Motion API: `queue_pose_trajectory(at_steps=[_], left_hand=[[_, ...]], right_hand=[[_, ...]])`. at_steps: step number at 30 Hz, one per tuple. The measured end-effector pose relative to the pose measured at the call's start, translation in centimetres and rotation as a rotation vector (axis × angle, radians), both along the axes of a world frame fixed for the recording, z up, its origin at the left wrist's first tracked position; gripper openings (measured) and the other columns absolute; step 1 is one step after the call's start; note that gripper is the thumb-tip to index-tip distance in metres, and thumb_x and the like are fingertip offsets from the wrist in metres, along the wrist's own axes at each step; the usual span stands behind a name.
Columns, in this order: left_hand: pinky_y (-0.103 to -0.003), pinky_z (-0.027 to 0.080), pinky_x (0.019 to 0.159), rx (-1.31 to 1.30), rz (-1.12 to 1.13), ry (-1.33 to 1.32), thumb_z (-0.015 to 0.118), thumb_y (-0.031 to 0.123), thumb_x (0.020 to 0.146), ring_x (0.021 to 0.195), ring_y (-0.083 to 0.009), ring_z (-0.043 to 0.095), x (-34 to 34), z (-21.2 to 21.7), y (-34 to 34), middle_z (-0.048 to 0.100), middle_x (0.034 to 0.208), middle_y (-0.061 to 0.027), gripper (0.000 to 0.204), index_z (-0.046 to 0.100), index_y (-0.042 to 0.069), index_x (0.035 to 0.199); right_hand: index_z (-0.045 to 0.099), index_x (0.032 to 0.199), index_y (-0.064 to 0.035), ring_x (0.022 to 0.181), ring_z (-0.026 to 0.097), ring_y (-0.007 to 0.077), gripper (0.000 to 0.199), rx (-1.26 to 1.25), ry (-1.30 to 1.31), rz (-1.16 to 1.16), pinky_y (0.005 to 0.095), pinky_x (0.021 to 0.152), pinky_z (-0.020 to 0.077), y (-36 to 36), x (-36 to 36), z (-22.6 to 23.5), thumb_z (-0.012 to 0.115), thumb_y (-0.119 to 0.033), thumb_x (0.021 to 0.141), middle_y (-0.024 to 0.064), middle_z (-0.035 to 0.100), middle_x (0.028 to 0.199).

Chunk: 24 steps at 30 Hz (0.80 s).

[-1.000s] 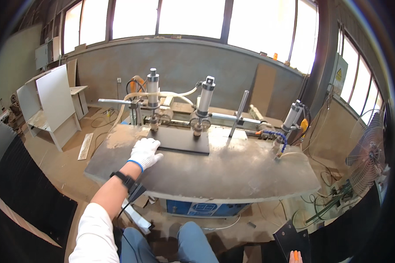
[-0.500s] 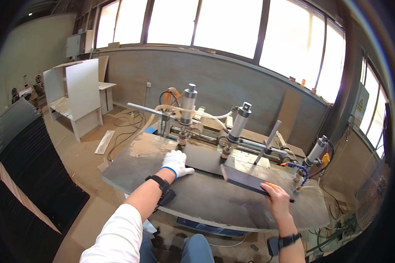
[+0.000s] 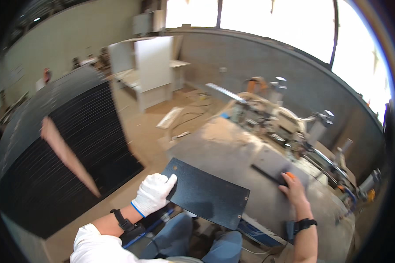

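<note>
My left hand [image 3: 152,193], in a white glove with a blue cuff, grips the left end of a dark rectangular panel [image 3: 208,190], thumb on top. Small round holes show near the panel's corners. It is held over my lap, past the table's near edge. My bare right hand [image 3: 294,190] is closed at the near edge of a second dark board [image 3: 272,162], which lies on the worktable [image 3: 224,151] by the machine. Something orange shows at the fingertips. Motion blur hides the exact grip.
A machine [image 3: 294,127] with upright cylinders and a metal rail spans the table's far side. Sawdust [image 3: 228,131] coats the far left corner. On the left stands a tall stack of black panels [image 3: 74,153]. A white cabinet [image 3: 153,65] and floor cables are behind.
My view has swung left. My left hand has come back from the machine and now holds a dark panel near my lap. The right hand's board now lies flatter beside the machine.
</note>
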<state>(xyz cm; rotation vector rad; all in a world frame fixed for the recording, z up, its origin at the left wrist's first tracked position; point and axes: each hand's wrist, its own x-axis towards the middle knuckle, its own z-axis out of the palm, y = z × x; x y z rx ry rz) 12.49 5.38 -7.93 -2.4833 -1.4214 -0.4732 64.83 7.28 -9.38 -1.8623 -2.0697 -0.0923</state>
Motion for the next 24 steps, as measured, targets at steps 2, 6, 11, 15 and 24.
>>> queue_pose_trajectory(at_steps=[2, 6, 11, 15, 24], left_hand=[[-0.042, 0.049, 0.067, 0.073, 0.162, 0.007, 0.076, 0.021, 0.07, 0.08, -0.0303, 0.06, -5.4, -1.9, -3.3, 0.057, 0.081, -0.009, 0.053, 0.063, 0.008, 0.119], [-0.043, 0.05, 0.067, 0.089, 0.536, 0.031, 0.068, 0.014, 0.078, 0.081, -0.0302, 0.059, -13.1, -5.5, -8.3, 0.054, 0.081, -0.0098, 0.04, 0.063, 0.012, 0.117], [-0.043, 0.055, 0.072, -0.075, 0.827, 0.162, 0.069, 0.016, 0.081, 0.089, -0.03, 0.062, -18.8, -10.4, -5.3, 0.061, 0.095, -0.0136, 0.044, 0.059, 0.005, 0.122], [-0.041, 0.058, 0.075, -0.163, 0.88, 0.168, 0.074, 0.025, 0.082, 0.089, -0.0294, 0.069, -20.4, -15.1, -1.8, 0.064, 0.1, -0.0153, 0.051, 0.057, -0.001, 0.123], [-0.044, 0.052, 0.098, -1.196, 0.962, 0.542, 0.071, 0.049, 0.083, 0.111, -0.0264, 0.067, -30.0, -18.0, 5.9, 0.072, 0.121, -0.0014, 0.044, 0.076, 0.016, 0.111]], right_hand=[[0.06, 0.133, -0.0138, 0.13, 0.051, 0.0354, 0.05, -0.02, -0.037, -0.067, 0.0427, 0.107, 0.0439, 2.9, -0.6, -0.9, 0.073, -0.018, 0.085, 0.0173, 0.058, 0.138], [0.061, 0.132, -0.0136, 0.133, 0.049, 0.0354, 0.048, 0.02, -0.019, 0.039, 0.0428, 0.107, 0.0442, 7.2, -1.9, -1.7, 0.073, -0.018, 0.086, 0.0168, 0.057, 0.14], [0.056, 0.138, -0.0158, 0.137, 0.045, 0.036, 0.052, -0.056, -0.099, -0.08, 0.0432, 0.111, 0.0405, 6.7, -3.5, -1.2, 0.071, -0.017, 0.088, 0.0177, 0.054, 0.142], [0.053, 0.141, -0.0155, 0.141, 0.04, 0.0355, 0.056, 0.022, -0.149, -0.078, 0.0432, 0.114, 0.037, 2.7, -4.1, 0.5, 0.071, -0.017, 0.088, 0.0176, 0.05, 0.147], [0.053, 0.14, -0.0016, 0.134, 0.049, 0.0381, 0.057, 0.432, -0.12, -0.549, 0.0427, 0.113, 0.0353, -30.8, 4.3, 1.7, 0.059, 0.004, 0.084, 0.0236, 0.054, 0.141]])
